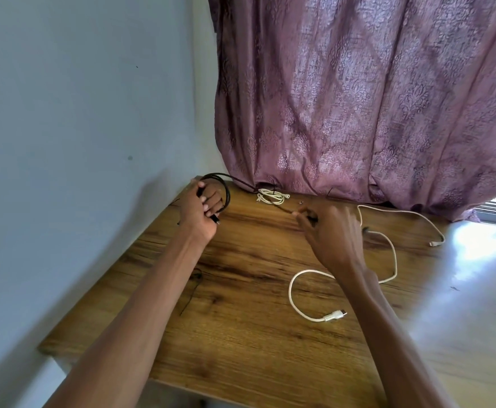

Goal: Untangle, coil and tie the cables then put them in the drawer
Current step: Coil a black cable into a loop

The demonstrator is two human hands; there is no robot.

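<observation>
Black cable [221,187] looped into a coil at the far left corner of the wooden table [240,334], gripped in the left hand [201,213], fingers curled tight round the loops, plug end poking out below the fist. Loose tail of it trailing right across the tabletop, past a small white coiled cable [271,197] lying just under the hem of the purple curtain [358,98]. Right hand [329,231] lowered to the table, fingertips pinching that dark tail near its end. Hands apart, joined only by the stretch of black cable. Long white cable [296,301] sprawled loose beside and under the right wrist, one connector near the front, the other off to the far right. Thin black ties [192,287] lying near the left forearm. Drawer out of sight.
</observation>
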